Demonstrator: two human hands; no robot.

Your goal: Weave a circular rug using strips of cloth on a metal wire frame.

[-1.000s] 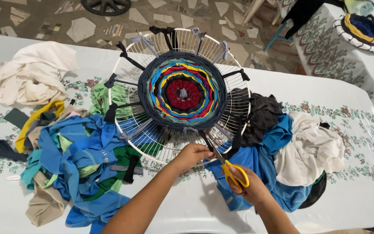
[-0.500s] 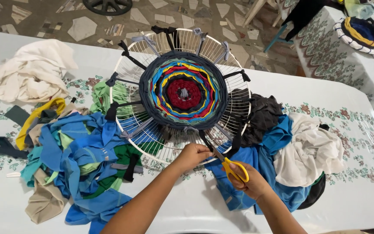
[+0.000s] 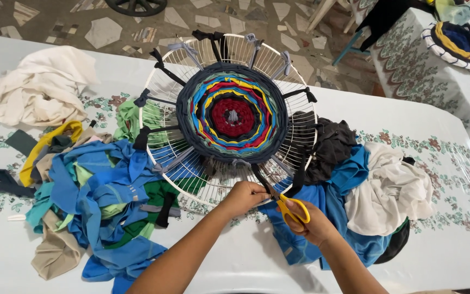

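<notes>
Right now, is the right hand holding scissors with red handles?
No, the scissors in the right hand have yellow handles, with the blades pointing toward the round woven mat.

single head-worn view, looking steeply down, close over table [image 3: 246, 267]

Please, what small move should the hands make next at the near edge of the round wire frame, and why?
Probably close the yellow-handled scissors on the dark fabric strip. The right hand holds them with the blades at the strip, at the near rim of the wire frame, below the woven disc. The left hand pinches the strip beside the blades.
</notes>
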